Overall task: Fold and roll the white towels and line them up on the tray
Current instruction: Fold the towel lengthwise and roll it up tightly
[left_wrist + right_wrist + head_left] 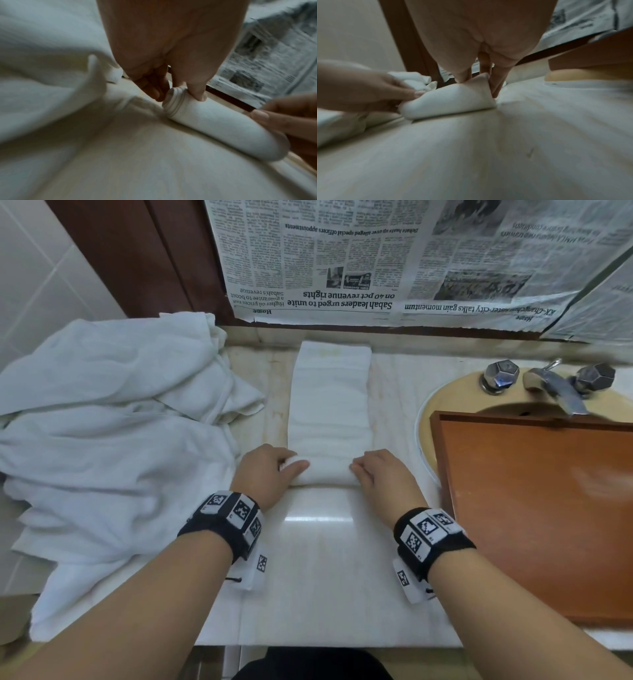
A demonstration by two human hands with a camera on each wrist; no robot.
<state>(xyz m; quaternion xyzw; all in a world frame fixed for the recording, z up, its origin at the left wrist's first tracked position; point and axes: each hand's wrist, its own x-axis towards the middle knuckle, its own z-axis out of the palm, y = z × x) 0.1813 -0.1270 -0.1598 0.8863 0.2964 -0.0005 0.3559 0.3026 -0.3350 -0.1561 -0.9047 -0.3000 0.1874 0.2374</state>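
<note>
A white towel point(330, 392), folded into a long strip, lies on the marble counter and runs away from me. Its near end is wound into a short roll point(325, 472). My left hand point(270, 470) grips the roll's left end point(173, 102), thumb on top and fingers curled round the spiral edge. My right hand point(380, 474) grips the right end point(481, 92) in the same way. The orange-brown wooden tray point(534, 508) sits to the right over the basin, with no towel in the part I see.
A heap of crumpled white towels point(113, 422) covers the counter's left side. A beige basin point(442, 402) with a chrome tap point(555, 386) lies under the tray. Newspaper point(376, 258) hangs on the back wall. Bare marble counter point(318, 570) lies between my wrists.
</note>
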